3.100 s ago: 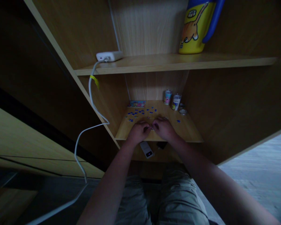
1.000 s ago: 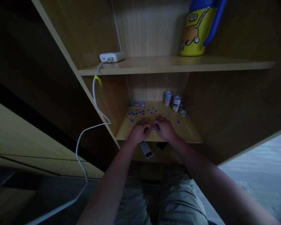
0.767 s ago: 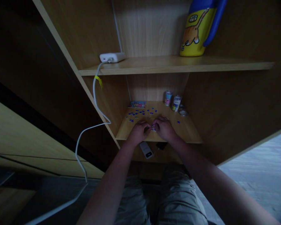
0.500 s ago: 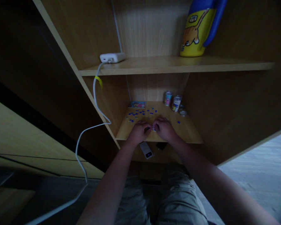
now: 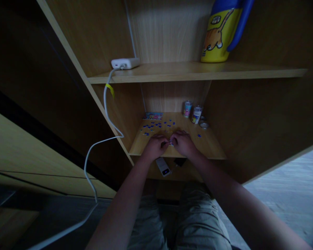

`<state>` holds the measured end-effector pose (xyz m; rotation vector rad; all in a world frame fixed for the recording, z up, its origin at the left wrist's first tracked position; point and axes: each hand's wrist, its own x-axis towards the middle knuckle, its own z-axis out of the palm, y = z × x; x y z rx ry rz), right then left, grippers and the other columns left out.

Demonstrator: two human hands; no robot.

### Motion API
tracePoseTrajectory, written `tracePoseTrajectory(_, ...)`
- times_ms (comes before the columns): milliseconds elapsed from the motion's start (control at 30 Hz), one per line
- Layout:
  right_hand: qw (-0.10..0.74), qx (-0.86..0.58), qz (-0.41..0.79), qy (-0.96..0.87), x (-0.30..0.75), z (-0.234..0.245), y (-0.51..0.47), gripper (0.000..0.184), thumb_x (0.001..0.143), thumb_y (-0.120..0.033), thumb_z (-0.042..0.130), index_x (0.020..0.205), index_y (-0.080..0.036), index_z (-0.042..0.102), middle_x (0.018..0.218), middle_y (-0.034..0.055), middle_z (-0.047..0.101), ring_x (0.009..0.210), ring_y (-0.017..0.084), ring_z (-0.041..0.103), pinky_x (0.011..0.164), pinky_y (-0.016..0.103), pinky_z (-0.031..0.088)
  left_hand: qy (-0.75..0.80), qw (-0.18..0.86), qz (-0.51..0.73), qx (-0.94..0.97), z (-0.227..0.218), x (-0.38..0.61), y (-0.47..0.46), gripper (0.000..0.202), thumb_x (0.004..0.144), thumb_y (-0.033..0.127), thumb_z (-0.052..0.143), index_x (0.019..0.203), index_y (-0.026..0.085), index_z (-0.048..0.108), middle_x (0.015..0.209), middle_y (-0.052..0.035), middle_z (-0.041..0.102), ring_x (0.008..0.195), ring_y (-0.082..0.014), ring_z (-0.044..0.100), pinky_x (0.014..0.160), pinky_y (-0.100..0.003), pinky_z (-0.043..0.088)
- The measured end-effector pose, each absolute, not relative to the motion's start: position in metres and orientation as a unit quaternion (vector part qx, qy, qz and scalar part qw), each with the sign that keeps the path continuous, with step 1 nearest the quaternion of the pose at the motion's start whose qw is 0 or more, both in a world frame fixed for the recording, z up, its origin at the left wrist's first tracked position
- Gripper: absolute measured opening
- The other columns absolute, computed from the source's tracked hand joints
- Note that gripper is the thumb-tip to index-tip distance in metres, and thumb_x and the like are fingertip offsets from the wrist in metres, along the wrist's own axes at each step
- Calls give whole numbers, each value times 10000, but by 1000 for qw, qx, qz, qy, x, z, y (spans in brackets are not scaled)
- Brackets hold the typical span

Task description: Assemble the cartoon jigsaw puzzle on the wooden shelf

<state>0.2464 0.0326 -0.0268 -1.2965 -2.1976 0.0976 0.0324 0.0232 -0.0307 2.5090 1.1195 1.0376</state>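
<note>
My left hand (image 5: 156,144) and my right hand (image 5: 182,141) meet over the front of the lower shelf (image 5: 203,148). Both have their fingers pinched on small jigsaw puzzle pieces (image 5: 171,142), which the fingertips mostly cover. Several loose blue puzzle pieces (image 5: 152,126) lie scattered behind my left hand. A single puzzle piece (image 5: 199,135) rests to the right of my right hand. Against the back left stands or lies a colourful picture card (image 5: 153,116); its exact tilt I cannot tell.
Two small printed cans (image 5: 187,109) (image 5: 196,115) stand at the back right, with round metal lids (image 5: 203,125) beside them. Above, a shelf (image 5: 172,77) holds a white adapter (image 5: 125,63) with a hanging cable (image 5: 85,163) and a yellow-blue mug (image 5: 216,38). Below lies a power bank (image 5: 163,167).
My fingers have shifted very slightly at the pinched puzzle pieces. The scattered pieces, cans and card stay where they were.
</note>
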Motion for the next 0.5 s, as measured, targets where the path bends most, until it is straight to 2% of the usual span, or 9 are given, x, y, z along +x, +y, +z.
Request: tracePoseTrajectory(500, 283, -488, 42, -825, 247, -28, 35, 153, 992, -171, 644, 966, -243, 777, 1042, 62, 775, 1036, 254, 663, 1021, 402, 450, 383, 109, 353, 847, -30, 34, 23, 99, 1003, 197, 713, 945, 250, 774, 980, -41, 795, 955, -238, 738, 948, -419, 563)
